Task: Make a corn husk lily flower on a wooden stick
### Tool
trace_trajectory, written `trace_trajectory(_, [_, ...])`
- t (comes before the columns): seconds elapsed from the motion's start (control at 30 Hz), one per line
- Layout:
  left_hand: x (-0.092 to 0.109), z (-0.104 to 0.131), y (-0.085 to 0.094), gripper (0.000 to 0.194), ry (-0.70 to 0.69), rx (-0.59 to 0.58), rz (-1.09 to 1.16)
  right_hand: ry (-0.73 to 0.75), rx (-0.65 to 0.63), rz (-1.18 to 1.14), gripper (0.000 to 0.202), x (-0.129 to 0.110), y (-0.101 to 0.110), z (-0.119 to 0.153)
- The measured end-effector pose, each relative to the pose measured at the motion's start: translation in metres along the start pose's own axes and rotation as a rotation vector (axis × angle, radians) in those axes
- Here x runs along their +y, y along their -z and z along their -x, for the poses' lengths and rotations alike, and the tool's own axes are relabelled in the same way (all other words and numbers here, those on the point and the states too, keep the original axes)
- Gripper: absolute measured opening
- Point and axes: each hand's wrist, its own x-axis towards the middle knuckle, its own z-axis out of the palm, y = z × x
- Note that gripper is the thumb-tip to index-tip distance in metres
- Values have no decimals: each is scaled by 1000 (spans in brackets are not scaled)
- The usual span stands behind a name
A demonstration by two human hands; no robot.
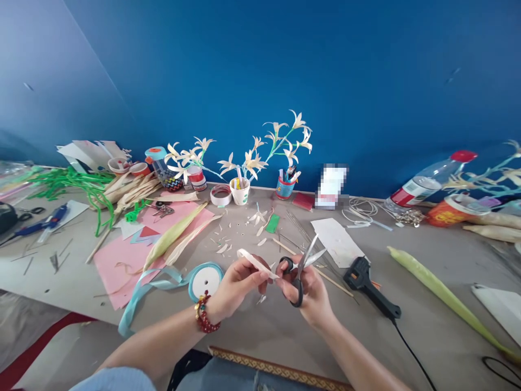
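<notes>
My left hand (240,282), closed, pinches a folded pale corn husk strip (257,264) between thumb and fingers. A pair of scissors (301,270) with black handles is in my closed right hand (311,296). Its blades stand apart and point up and to the right, away from the strip. My right fingertips are close to the strip's lower end; whether they touch it I cannot tell. Behind my hands, small pale husk scraps (222,248) and a loose husk flower (258,216) lie on the grey table (252,347). To my left hand's left sits a blue ribbon spool (205,281).
A black glue gun (368,288) lies to the right, its cord running forward. Husk flowers stand in a paper cup (240,191) at the back. Pink paper (118,266) and green husks (173,236) lie left. A plastic bottle (427,182) leans at the back right.
</notes>
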Motion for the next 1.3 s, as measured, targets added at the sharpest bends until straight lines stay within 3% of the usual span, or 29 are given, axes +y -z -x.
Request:
trace_trajectory(0.17, [28, 15, -8, 40, 262, -345, -310, 56, -49, 50, 35, -9, 10, -3])
trace_trajectory(0.23, [42, 24, -13, 33, 114, -299, -490, 64, -97, 119, 31, -15, 15, -2])
trace_trajectory(0.3, [55, 28, -16, 19, -210, -141, -688, 75, -141, 172, 27, -21, 19, 1])
trace_trajectory(0.37, [66, 25, -19, 13, -414, -54, -868, 77, -182, 205, 24, -26, 21, 6])
trace_trajectory(0.5, [78, 12, -21, 9, -447, -197, -1039, 57, -216, 263, 27, -38, 20, 10])
trace_trajectory(0.6, [78, 6, -23, 6, -368, -211, -960, 60, -170, 226, 30, -47, 15, 8])
trace_trajectory(0.7, [75, 6, -24, 8, -176, -197, -768, 39, -97, 143, 34, -53, 9, 6])
trace_trajectory(0.8, [70, 6, -23, 15, -72, -115, -509, 23, -67, 142, 37, -50, 5, 11])
trace_trajectory(1.0, [66, 10, -23, 17, -86, 23, -152, -73, -202, 171, 49, -29, -5, 35])
trace_trajectory(1.3, [52, 6, -28, 16, -84, 84, 20, -136, -185, 136, 54, -29, -18, 34])
